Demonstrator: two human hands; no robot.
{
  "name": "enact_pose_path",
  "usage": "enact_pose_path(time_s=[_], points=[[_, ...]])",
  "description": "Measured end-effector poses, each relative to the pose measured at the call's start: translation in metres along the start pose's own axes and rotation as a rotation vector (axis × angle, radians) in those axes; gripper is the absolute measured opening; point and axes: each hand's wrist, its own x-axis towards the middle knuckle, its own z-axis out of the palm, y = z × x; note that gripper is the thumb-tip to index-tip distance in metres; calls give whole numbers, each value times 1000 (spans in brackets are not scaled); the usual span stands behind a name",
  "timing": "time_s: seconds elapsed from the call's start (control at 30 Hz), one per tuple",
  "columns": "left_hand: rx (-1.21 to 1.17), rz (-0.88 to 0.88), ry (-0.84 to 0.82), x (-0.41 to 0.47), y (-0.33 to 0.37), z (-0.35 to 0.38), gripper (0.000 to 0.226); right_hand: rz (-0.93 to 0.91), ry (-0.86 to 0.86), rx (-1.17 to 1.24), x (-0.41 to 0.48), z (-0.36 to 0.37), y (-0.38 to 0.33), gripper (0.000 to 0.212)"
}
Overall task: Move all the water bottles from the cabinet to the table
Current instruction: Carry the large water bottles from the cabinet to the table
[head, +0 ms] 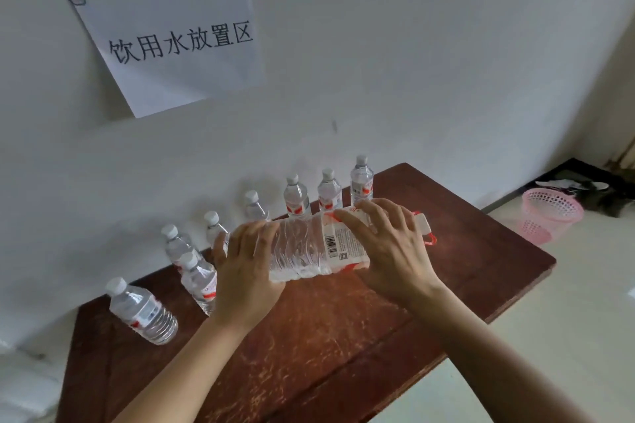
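Over the bench (326,354) middle, left hand (247,271) and right hand (388,251) each keep a grip round the large bottle (299,247), held sideways; eight small bottles (141,312) already stand toward the bench rear; cabinet unseen, remainder unknown.

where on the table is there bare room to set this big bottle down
Bare wood: the near half of the table, between the forearms, and its right end beyond the cap of the big bottle. The wall edge is crowded with small bottles.
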Motion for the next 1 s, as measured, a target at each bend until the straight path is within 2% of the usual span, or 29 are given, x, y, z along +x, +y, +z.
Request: enact_pose_path(time_s=[0.07,0.2,0.37,0.5,0.6,0.77,0.83,0.9,1.0], points=[[5,-78,-66,25,-10,38,92,-5,-79,27,33,29,30,97],[24,-130,-181,22,-19,91,75,-69,-244,19,61,61,51,94],[-24,-303,-391,3,-18,150,93,-165,-445,-48,88,101,67,91],[-179,-418,-458,-15,-10,175,106,-309,-539,-204,103,109,54,86],[-315,-488,-431,-29,-12,182,103,-376,-552,-282,110,111,34,83],[-504,-557,-326,-31,-22,166,84,-410,-500,-350,118,104,7,85],[-581,-610,-325,-30,-30,163,83,-403,-417,-324,113,102,-2,86],[-631,-642,-335,-32,-35,163,85,-304,-248,-151,103,102,-3,93],[-678,-682,-338,-38,-42,162,84,59,46,181,88,96,-2,110]])
